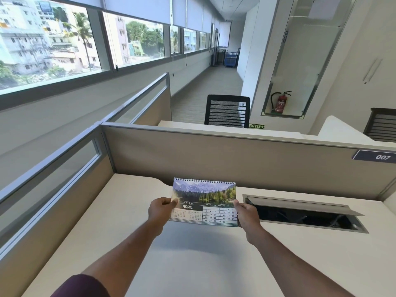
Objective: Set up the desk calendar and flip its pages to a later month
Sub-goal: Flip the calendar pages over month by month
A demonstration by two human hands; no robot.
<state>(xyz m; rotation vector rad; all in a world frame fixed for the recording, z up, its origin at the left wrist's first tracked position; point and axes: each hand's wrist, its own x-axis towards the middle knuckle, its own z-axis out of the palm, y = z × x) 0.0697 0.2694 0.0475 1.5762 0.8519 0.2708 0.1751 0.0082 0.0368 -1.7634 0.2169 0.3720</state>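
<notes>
Both hands pinch the calendar (pixel 204 202) over the desk (pixel 107 221), left hand (pixel 159 211) and right hand (pixel 246 212) at its side edges. April shows; standing it up and flipping remain, it seems.

Two bare forearms enter from the bottom of the frame, ending in the left hand (pixel 159 210) and the right hand (pixel 248 213) near the centre. At the lower left, a dark maroon sleeve (pixel 81 286) covers the left upper arm. No rings, watch or bands show on either wrist.
</notes>
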